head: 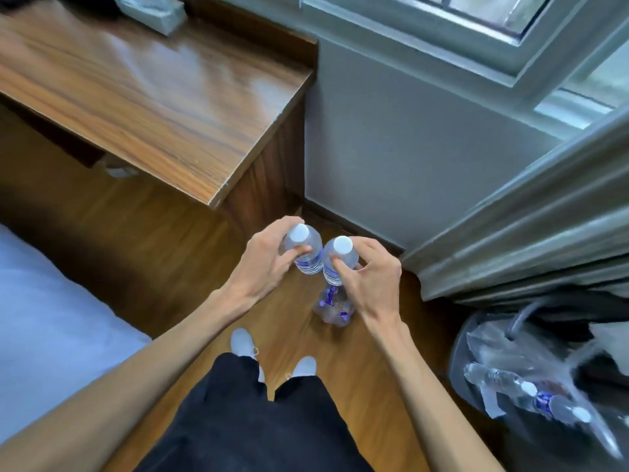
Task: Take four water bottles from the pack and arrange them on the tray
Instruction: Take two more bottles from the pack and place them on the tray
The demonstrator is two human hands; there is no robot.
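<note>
Two up: left hand clamped one bottle, right hand another bottle, above the pack on the floor; no tray visible, nothing arranged yet

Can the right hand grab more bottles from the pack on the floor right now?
Probably not: the right hand is already gripping a bottle. The pack lies just below, nothing covering it, but the hand is full.

Clear bottles with white caps and blue labels, brown wood-grain desk, grey wall, black trousers
</note>
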